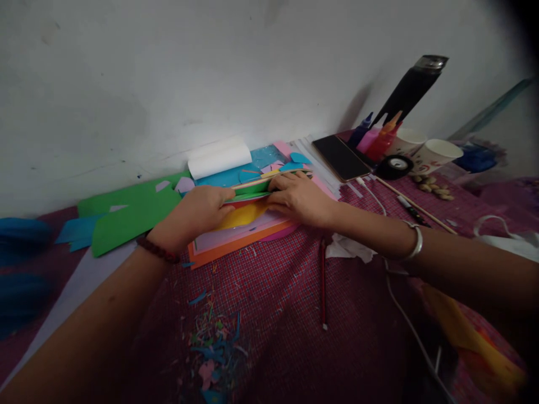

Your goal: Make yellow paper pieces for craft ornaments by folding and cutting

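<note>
A stack of coloured paper sheets (pixel 245 216) lies near the wall, with orange, lilac, yellow and green layers showing. At its left end my left hand (pixel 205 209) is closed on the upper sheets, which are lifted and curved. My right hand (pixel 300 196) is closed on the right part of the same sheets, its fingers bent over the green layer and its fingertips partly hidden. Under and behind the stack are blue paper pieces and small lilac scraps. A rolled white sheet (pixel 219 159) rests just behind.
Green card sheets (pixel 135 216) lie left. On the right are a phone (pixel 342 158), glue bottles (pixel 381 137), paper cups (pixel 435 156), black tape (pixel 394 166) and a dark flask (pixel 408 90). A red pencil (pixel 323 283) and paper scraps (pixel 217 348) lie in front on the checked cloth.
</note>
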Demonstrator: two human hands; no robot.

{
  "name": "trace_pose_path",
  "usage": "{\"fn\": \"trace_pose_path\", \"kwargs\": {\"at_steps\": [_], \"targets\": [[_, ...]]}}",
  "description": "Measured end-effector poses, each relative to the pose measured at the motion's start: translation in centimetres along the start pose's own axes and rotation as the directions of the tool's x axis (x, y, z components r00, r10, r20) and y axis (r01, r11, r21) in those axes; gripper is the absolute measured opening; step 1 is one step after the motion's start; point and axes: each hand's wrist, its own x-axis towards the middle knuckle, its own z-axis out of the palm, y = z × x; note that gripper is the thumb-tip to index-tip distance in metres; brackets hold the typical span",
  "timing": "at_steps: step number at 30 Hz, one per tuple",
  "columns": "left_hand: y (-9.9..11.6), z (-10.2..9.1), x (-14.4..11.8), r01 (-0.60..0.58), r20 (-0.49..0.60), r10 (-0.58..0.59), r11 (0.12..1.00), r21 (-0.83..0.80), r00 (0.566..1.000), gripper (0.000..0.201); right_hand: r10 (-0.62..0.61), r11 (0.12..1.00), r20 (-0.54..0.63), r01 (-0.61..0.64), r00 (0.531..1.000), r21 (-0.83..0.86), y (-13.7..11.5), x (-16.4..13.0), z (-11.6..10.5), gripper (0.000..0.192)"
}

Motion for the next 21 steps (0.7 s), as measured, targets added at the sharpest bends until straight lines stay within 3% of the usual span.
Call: {"fn": "trace_pose_path", "kwargs": {"at_steps": [7, 14, 17, 21], "targets": [[0.2, -0.2, -0.1, 0.013, 0.000, -0.013, 0.999, 0.029, 1.000, 0.020, -0.010, 0.996, 0.018, 0.012, 1.000, -0.091, -0.2, 0.2, 0.5, 0.025], [1.3, -0.1, -0.6, 0.040, -0.047, -0.038, 0.998, 0.045, 0.998, 0.029, -0.097, 0.973, -0.012, 0.092, 0.995, -0.214, -2.6, 1.2, 1.2, 0.026], [1.8, -0.3, -0.6, 0.084, -0.085, -0.075, 0.992, 0.100, 0.994, 0.035, -0.104, 0.976, -0.013, 0.099, 0.995, -0.192, -3.1, 1.9, 1.4, 0.030], [1.3, -0.3, 0.1, -0.004, 0.024, 0.003, 0.998, 0.071, 1.000, 0.030, -0.132, 0.989, -0.020, 0.130, 0.991, -0.070, -2.8, 1.5, 1.5, 0.032]]}}
